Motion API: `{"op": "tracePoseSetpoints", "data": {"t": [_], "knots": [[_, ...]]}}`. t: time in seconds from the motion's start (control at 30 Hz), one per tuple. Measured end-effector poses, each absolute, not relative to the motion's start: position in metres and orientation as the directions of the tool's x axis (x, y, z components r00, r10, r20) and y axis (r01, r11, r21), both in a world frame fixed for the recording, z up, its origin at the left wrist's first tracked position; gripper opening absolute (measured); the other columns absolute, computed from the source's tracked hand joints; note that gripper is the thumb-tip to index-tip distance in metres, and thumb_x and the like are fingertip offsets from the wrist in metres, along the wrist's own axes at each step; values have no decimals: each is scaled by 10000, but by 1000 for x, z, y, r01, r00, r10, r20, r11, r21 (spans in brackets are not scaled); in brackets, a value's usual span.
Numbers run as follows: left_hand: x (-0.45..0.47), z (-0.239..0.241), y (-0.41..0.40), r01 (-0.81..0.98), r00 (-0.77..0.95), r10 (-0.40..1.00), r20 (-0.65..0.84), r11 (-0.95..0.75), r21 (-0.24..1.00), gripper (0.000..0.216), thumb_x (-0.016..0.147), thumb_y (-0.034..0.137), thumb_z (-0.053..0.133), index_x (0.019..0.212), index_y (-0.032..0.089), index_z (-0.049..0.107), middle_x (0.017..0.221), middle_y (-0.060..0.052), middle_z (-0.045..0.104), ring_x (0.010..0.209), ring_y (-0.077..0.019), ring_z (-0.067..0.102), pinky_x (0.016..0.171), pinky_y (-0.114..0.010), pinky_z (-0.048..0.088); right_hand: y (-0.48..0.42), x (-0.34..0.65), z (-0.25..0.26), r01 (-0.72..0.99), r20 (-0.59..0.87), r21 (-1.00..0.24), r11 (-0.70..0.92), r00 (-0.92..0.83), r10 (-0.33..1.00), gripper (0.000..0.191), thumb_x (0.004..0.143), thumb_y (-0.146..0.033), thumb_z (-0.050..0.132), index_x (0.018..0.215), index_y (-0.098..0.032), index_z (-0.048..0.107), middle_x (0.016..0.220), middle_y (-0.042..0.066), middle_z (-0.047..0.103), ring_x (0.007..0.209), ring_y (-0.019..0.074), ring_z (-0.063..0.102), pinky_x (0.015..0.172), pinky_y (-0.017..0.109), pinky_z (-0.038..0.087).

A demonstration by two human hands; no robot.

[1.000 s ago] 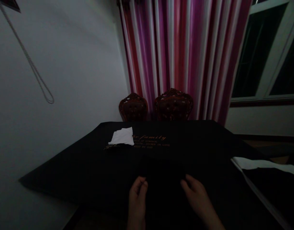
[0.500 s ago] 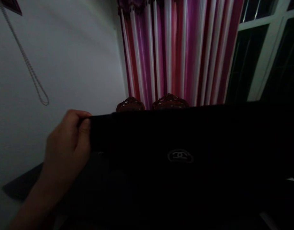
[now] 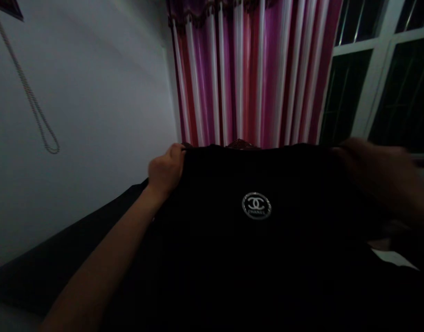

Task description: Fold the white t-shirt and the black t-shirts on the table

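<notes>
Beyond the two grips, past the top edge of the black garment [image 3: 232, 258], hangs a striped pink curtain [image 3: 246, 74], with a dark window [image 3: 381, 87] off to the right and a looped cord [image 3: 32, 106] on the pale wall to the left; below lies a dark-covered worktop [image 3: 60, 258]. Left hand [image 3: 166, 170] is clenched on the garment's upper left corner. Right hand [image 3: 378, 177] is blurred at the upper right corner; its grip cannot be told. A round white logo [image 3: 256, 205] sits between them
</notes>
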State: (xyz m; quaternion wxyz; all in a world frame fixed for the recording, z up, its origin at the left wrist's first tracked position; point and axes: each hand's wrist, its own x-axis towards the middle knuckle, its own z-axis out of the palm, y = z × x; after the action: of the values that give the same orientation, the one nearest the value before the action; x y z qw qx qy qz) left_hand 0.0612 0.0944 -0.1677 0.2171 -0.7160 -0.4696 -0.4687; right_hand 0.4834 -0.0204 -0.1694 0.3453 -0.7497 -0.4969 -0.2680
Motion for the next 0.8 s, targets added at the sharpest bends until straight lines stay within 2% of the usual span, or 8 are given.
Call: {"op": "tracePoseSetpoints", "data": {"t": [0.13,0.23,0.3,0.4,0.53,0.6,0.67,0.8], "knots": [[106,-204,127,695,230,703,673,-603,392,504,1027,414,251,1136,15,540,1045,-76,585,893,-135,621,797,-297,471,40,477,-214,951,628,29,-307,221,746,495,1022,-457,352,1140,-24,560,1051,194,623,967,267,612,723,319,361],[117,-264,116,665,312,738,598,-619,417,376,930,457,546,1132,143,593,1142,-87,620,992,-202,618,883,-413,513,56,476,-284,962,525,124,-245,146,839,357,997,-343,490,1176,-41,557,1112,205,602,989,277,601,786,321,410],[113,-315,105,650,383,754,534,-631,424,428,911,507,542,1153,161,615,1225,-119,617,1128,-249,587,978,-446,461,44,474,-341,974,439,183,-131,38,898,341,971,-328,521,1221,-103,576,1170,182,595,1024,293,589,867,366,431],[92,-394,103,671,513,782,353,-622,404,547,854,582,549,1226,188,618,1364,-154,550,1287,-315,488,1078,-493,366,12,468,-427,992,307,118,34,-69,949,415,943,-422,519,1289,-204,590,1297,141,557,1159,325,535,954,434,432],[63,-447,103,805,572,820,-13,-558,201,663,937,562,345,1483,187,315,1562,-130,220,1457,-306,161,1157,-575,156,-15,462,-484,998,181,-23,53,-48,982,543,852,-525,587,1352,-317,551,1470,94,405,1292,390,415,1010,521,395],[64,-448,87,828,542,840,30,-540,151,651,936,552,350,1461,167,367,1551,-141,246,1459,-336,117,1157,-613,67,-9,464,-476,995,180,-88,52,-35,983,503,871,-528,552,1327,-318,567,1442,87,444,1241,359,481,1000,493,411],[79,-443,55,769,586,804,104,-592,239,630,900,557,437,1401,177,476,1520,-147,327,1446,-377,156,1154,-634,33,9,474,-454,994,218,-110,15,10,976,434,914,-485,501,1278,-270,597,1344,107,534,1150,316,557,967,447,436],[135,-447,-19,443,649,716,258,-630,638,503,775,618,620,1199,349,647,1310,-97,604,1243,-364,524,1019,-540,426,48,504,-421,970,276,0,-244,234,932,328,960,-344,448,1141,-145,636,1142,159,611,1041,311,593,882,413,452]]}}
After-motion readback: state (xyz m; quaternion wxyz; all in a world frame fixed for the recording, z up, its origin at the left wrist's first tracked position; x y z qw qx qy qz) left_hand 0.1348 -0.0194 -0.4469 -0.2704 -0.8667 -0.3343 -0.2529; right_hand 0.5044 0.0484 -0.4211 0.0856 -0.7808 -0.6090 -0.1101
